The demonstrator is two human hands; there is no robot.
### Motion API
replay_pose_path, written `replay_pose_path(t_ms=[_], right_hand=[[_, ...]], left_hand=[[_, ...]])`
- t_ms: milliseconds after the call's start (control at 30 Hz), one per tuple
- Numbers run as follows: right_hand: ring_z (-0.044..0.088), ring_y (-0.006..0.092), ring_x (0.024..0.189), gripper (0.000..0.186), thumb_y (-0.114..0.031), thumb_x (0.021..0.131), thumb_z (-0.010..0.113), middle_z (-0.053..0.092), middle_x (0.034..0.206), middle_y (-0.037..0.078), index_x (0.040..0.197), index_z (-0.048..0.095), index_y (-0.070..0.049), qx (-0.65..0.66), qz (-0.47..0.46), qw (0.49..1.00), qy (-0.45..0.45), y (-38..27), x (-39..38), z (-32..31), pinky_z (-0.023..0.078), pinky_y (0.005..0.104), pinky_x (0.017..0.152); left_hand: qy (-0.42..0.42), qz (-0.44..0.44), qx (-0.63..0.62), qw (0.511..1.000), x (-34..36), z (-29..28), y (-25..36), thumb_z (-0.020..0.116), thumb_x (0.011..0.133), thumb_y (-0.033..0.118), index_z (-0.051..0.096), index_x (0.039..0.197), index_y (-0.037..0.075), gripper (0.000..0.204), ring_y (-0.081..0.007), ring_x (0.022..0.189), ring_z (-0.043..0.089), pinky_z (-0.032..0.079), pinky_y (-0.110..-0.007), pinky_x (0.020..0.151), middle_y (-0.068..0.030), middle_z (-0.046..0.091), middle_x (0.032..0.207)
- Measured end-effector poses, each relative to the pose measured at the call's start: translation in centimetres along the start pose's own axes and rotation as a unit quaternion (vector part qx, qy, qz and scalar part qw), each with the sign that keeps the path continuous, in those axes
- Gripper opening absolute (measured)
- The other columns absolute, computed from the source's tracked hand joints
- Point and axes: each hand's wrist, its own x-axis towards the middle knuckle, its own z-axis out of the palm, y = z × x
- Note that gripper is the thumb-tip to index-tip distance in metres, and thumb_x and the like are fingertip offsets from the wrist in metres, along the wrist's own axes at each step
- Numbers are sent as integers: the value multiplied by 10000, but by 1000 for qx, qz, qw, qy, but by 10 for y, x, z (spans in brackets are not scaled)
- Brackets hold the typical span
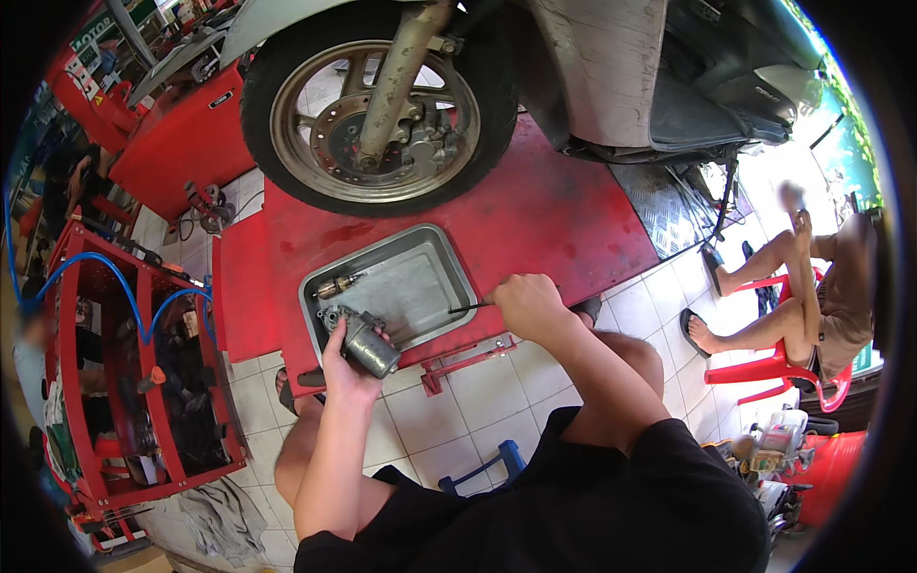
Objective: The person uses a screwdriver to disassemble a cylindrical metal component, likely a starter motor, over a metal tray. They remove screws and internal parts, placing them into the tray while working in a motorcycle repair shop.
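Observation:
My left hand (pixel 349 368) grips a dull metal cylindrical component (pixel 365 344) with a fitting at its upper end, held over the left front of a rectangular steel tray (pixel 445 260). My right hand (pixel 525 306) is closed round a thin dark tool (pixel 464 308), whose shaft reaches left over the tray's right side; its handle is mostly hidden. A small metal and brass part (pixel 336 284) lies in the tray at the left. The tray rests on a red platform (pixel 554 220) below a scooter's front wheel (pixel 373 181).
A red tool trolley (pixel 153 382) with a blue hose (pixel 91 258) stands at left, near other people. A person (pixel 798 320) sits on a red plastic chair (pixel 764 377) at right. A blue stool (pixel 511 458) is below me; metal parts (pixel 778 444) are piled at lower right.

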Motion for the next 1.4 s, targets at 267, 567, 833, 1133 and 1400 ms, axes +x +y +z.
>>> replay_pose_path(t_ms=[267,567,833,1133,1400], right_hand=[[719,290,816,312,-92,806,584,732,870,124,1025,776,-203,31,22,999,-7,7,-5,-16,566,399,685],[719,276,807,231,-100,820,616,703,846,82,988,749,-188,-4,-34,999,22,-12,-2,2,562,383,631],[712,243,788,87,-118,807,635,694,821,92,817,721,-123,-35,-16,999,29,-24,2,15,543,351,591],[704,245,831,65,-121,784,658,688,827,79,812,716,-117,-46,-3,999,11,-15,-2,4,547,352,621],[693,265,888,110,-117,803,652,685,911,94,892,713,-99,-11,2,1000,27,-19,-3,-3,554,373,674]], left_hand=[[3,-4,11,1000,0,-1,-1,590,936,409,595,1072,19,413,-284,856,603,515,-411,812,-141,625,908],[7,-7,17,1000,0,4,-7,583,941,406,604,1062,9,416,-285,858,603,514,-412,823,-138,627,918],[24,-7,27,999,0,6,-10,595,939,403,605,1077,12,415,-278,868,603,516,-410,825,-132,621,911],[33,-20,20,999,-2,9,-10,613,937,414,615,1056,13,418,-281,869,607,523,-416,825,-136,624,906],[26,-25,27,999,2,8,-11,626,933,421,607,1069,19,425,-292,865,613,526,-422,825,-138,630,903]])
